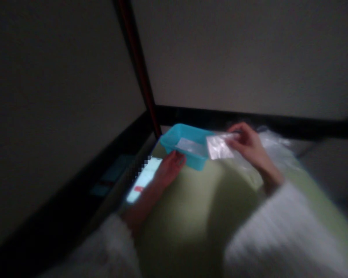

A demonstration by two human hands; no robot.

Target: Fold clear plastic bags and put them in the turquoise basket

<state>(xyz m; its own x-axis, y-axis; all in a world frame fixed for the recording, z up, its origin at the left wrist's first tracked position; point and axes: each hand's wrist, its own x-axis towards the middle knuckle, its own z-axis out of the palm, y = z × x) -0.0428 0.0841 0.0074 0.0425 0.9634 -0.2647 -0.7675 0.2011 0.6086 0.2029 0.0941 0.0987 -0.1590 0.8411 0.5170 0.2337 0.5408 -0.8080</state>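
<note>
A small turquoise plastic basket (201,161) sits on the pale green surface, with a flat whitish packet (190,146) lying inside. My left hand (171,166) is at the basket's near wall, its fingers curled against the rim; blur hides the exact grip. Held up by the basket's right end is a shiny, silvery-clear flat packet (219,147). My right hand (246,141) pinches its right edge between thumb and fingers. I cannot make out what the packet contains.
A lit phone (146,179) lies left of the basket, beside my left forearm. Crumpled clear plastic (274,146) lies at the back right of the green surface (188,216). Pale walls with a dark lower band and a dark reddish corner post (139,58) stand behind.
</note>
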